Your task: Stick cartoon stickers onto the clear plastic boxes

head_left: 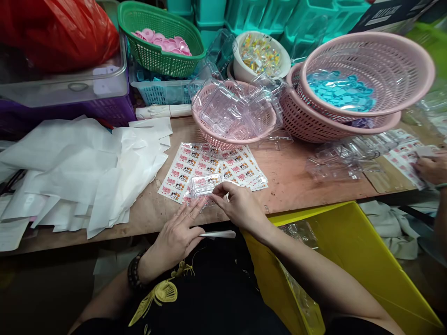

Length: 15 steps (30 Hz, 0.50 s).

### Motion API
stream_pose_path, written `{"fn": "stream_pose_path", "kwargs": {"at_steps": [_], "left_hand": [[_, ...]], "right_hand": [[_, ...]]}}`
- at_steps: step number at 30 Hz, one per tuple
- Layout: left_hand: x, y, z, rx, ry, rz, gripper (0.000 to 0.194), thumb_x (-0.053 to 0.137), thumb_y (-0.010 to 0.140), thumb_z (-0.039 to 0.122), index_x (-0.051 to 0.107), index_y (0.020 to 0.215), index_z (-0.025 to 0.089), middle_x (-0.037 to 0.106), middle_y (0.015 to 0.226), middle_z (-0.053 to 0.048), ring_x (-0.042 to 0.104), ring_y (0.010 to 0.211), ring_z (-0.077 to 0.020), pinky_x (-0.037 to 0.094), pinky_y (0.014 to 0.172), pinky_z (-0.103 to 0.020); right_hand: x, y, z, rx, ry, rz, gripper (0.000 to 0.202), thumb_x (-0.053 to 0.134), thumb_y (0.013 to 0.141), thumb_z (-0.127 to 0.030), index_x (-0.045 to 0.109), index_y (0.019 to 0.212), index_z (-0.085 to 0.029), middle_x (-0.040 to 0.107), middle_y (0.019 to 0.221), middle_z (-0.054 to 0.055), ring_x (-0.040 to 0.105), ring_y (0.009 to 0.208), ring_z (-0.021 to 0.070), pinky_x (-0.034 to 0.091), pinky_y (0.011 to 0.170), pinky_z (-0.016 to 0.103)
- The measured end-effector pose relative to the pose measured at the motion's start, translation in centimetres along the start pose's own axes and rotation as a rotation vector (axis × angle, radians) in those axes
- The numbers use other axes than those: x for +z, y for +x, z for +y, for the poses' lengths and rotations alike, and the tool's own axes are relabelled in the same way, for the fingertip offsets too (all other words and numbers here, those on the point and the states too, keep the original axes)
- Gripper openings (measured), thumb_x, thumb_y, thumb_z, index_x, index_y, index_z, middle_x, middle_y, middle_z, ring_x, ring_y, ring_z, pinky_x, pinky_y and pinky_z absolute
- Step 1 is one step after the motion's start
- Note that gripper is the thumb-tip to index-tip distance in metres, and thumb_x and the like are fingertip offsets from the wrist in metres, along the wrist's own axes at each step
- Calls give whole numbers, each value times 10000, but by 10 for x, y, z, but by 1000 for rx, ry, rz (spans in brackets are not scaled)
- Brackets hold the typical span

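A small clear plastic case (206,182) lies on sheets of cat-print stickers (183,170) near the table's front edge. The outstretched fingers of my left hand (178,232) rest at the case's near edge. Its thumb clamps a pale, tapered strip (220,234) that sticks out to the right; what kind of thing it is I cannot tell. My right hand (240,204) is closed in a pinch over the case's right near corner. Whatever is between those fingertips is too small to make out. A second fan of sticker sheets (240,167) spreads behind my right hand.
White backing papers (77,163) pile up at left. Behind the stickers, a pink basket (237,137) holds clear cases. Further back stand a green basket (160,65), a white bowl (240,70) and large pink baskets (412,79). A yellow bin (349,256) sits below; another person's hand (431,167) is at right.
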State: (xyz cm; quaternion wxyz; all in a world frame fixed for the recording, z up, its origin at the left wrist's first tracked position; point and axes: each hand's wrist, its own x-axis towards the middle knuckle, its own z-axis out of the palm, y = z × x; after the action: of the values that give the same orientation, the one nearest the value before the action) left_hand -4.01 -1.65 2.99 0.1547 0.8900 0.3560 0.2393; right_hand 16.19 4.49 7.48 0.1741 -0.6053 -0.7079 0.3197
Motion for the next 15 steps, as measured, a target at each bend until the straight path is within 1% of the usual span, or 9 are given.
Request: {"fn": "stream_pose_path", "kwargs": {"at_steps": [1, 4, 6, 7, 9, 11, 12, 13, 15], "left_hand": [[0, 0, 0, -8, 10, 0, 146, 579, 962, 172, 708, 896, 155, 345, 1629, -166, 343, 1508, -308, 374, 1208, -548], [0, 0, 1, -25, 20, 2, 162, 567, 964, 160, 702, 874, 149, 385, 1610, -168, 360, 1501, -303, 388, 1204, -536], [0, -1, 1, -32, 8, -2, 157, 576, 961, 166, 706, 875, 149, 363, 1623, -163, 365, 1498, -309, 389, 1203, -538], [1, -1, 1, -32, -6, -6, 149, 584, 959, 173, 711, 884, 151, 337, 1637, -156, 359, 1500, -313, 386, 1204, -542], [2, -1, 0, -29, -52, -24, 135, 600, 953, 188, 721, 901, 159, 275, 1665, -136, 337, 1511, -319, 372, 1208, -548], [1, -1, -1, -34, -109, -45, 131, 610, 949, 197, 734, 917, 173, 257, 1676, -115, 317, 1520, -322, 353, 1215, -553], [-1, -1, -1, -39, -138, -53, 136, 610, 950, 200, 741, 919, 182, 273, 1672, -107, 318, 1520, -321, 344, 1218, -555], [-4, -1, -1, -48, -165, -55, 146, 607, 951, 201, 749, 918, 190, 304, 1662, -102, 330, 1515, -321, 339, 1218, -556], [-14, -3, 0, -77, -211, -35, 167, 602, 953, 203, 764, 917, 205, 399, 1616, -108, 404, 1477, -321, 371, 1199, -542]], "right_hand": [[1, -2, 1, -32, -88, 56, 135, 644, 917, -322, 705, 957, -208, 723, 814, 43, 656, 732, 190, 435, 652, 280], [1, -8, 17, -49, -273, 251, 377, 598, 948, -401, 636, 1257, -190, 726, 942, 108, 685, 810, 248, 467, 657, 313], [-4, -9, 35, 3, -258, 336, 451, 576, 951, -432, 587, 1315, -165, 715, 967, 126, 688, 831, 269, 503, 678, 344], [-6, -9, 43, 4, -205, 344, 482, 588, 940, -437, 563, 1331, -158, 710, 996, 134, 690, 855, 276, 525, 703, 363], [-4, -7, 54, -103, -93, 278, 633, 655, 887, -424, 462, 1428, -159, 666, 1203, 176, 680, 1023, 301, 563, 811, 417], [6, -3, 55, -300, -65, 167, 808, 695, 841, -326, 316, 1540, -181, 489, 1486, 214, 559, 1296, 340, 531, 982, 491], [14, 1, 53, -382, -87, 124, 829, 668, 842, -246, 273, 1570, -197, 391, 1574, 210, 473, 1394, 349, 491, 1050, 526], [22, 5, 50, -433, -116, 101, 799, 611, 851, -165, 279, 1576, -208, 346, 1611, 199, 421, 1441, 348, 464, 1086, 548], [31, 11, 47, -455, -132, 123, 710, 486, 849, -42, 397, 1534, -207, 414, 1584, 180, 458, 1426, 315, 473, 1096, 529]]}}
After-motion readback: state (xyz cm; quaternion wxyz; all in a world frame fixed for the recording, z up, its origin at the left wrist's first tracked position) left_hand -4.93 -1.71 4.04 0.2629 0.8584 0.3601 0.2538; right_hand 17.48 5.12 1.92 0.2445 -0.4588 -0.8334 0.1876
